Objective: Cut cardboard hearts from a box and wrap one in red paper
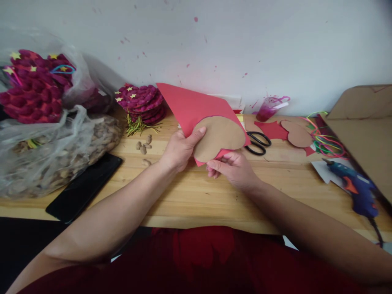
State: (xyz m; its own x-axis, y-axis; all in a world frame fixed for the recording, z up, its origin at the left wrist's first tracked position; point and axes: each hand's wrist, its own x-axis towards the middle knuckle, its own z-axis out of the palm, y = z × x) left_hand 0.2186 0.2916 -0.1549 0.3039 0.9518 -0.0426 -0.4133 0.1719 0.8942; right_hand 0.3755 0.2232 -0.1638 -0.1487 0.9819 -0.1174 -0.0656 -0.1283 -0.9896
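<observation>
A brown cardboard heart lies flat against a sheet of red paper, held up above the wooden table. My left hand grips both at their left side, thumb on the cardboard and fingers hidden behind. At the lower edge, my right hand is closed with thumb and fingers at the red paper's border. Just right of the sheet lie black-handled scissors, their blades hidden.
Left: a plastic bag of peanuts, a black phone, loose peanuts, stacked purple-red star-trimmed pieces. Right: a cup of purple paint, another cardboard heart, coloured cords, a blue glue gun, a cardboard box.
</observation>
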